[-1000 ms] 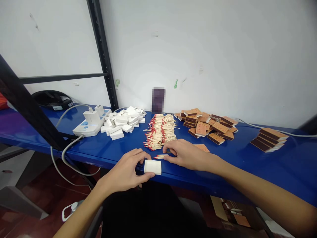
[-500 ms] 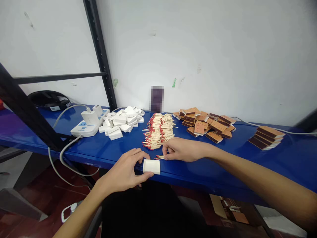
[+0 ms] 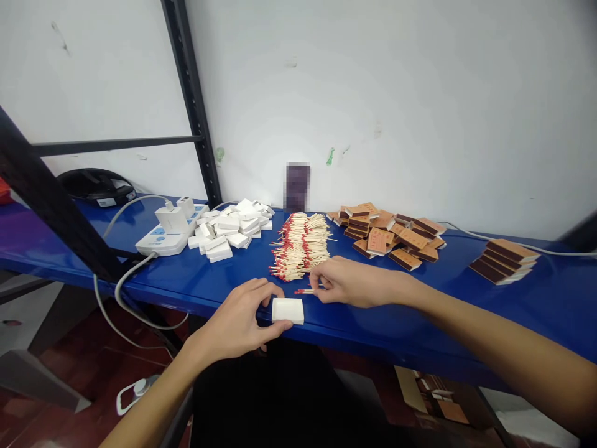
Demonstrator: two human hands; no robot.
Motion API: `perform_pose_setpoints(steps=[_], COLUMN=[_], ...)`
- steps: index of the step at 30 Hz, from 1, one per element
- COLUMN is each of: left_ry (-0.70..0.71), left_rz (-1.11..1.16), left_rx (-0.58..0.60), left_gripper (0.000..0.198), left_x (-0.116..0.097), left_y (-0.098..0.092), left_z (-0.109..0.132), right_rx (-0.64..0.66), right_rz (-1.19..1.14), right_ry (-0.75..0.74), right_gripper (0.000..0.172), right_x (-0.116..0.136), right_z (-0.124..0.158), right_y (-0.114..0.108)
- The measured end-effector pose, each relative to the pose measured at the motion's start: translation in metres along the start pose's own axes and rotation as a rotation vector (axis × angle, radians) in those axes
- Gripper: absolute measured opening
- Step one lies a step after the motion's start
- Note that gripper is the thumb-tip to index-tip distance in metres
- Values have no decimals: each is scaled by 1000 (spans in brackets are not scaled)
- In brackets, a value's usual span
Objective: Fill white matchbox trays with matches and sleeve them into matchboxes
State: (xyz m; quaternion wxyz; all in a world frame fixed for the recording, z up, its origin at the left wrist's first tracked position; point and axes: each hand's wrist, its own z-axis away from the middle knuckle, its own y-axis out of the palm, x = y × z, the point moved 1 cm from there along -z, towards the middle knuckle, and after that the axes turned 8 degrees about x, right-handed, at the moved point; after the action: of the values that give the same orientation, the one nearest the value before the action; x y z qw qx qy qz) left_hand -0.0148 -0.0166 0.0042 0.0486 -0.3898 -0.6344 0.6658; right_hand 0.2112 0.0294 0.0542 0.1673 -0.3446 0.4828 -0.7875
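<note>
My left hand (image 3: 237,323) grips a small white matchbox tray (image 3: 288,310) at the front edge of the blue shelf (image 3: 196,280). Just right of it, my right hand (image 3: 347,281) pinches a small bunch of red-tipped matches (image 3: 305,290) lying on the shelf. A large heap of matches (image 3: 301,246) lies right behind my right hand's fingers.
A pile of white inner trays (image 3: 231,229) sits left of the heap beside a white power strip (image 3: 170,233) with cables. Brown matchbox sleeves (image 3: 389,233) lie to the right, with a neat stack (image 3: 504,260) further right. A black rack post (image 3: 191,99) stands behind.
My right hand has gathered a few matches at the near edge of the heap and closed its fingers on them. My left hand keeps hold of the white tray.
</note>
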Motion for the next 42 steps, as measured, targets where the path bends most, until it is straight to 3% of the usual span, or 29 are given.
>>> perform_pose_setpoints(steps=[5, 10, 13, 19, 23, 28, 31, 38, 42], left_ry=[-62, -58, -47, -64, -56, -27, -16, -15, -18], left_rz=[-38, -50, -37, -28, -32, -40, -44, -56, -17], left_rx=[-55, -49, -52, -49, -37, -39, -43, -52, -107], left_gripper=[27, 26, 24, 32, 35, 39, 40, 35, 33], left_x=[-3, -4, -4, -3, -2, -1, -1, -2, -3], left_y=[7, 8, 8, 9, 9, 8, 8, 9, 11], left_z=[-5, -5, -5, -6, -6, -4, -5, -5, -4], right_rx=[20, 100, 103, -21, -212, -199, -203, -189, -231], right_rz=[5, 134, 110, -20, 85, 128, 142, -15, -74], right_ry=[-49, 11, -30, -89, 72, 185, 152, -55, -43], right_gripper=[8, 10, 12, 14, 11, 12, 14, 11, 8], right_x=[19, 39, 43, 31, 7, -22, -17, 26, 19], right_z=[4, -7, -14, -5, 9, 10, 9, 7, 7], right_y=[-4, 1, 4, -1, -1, 17, 18, 19, 25])
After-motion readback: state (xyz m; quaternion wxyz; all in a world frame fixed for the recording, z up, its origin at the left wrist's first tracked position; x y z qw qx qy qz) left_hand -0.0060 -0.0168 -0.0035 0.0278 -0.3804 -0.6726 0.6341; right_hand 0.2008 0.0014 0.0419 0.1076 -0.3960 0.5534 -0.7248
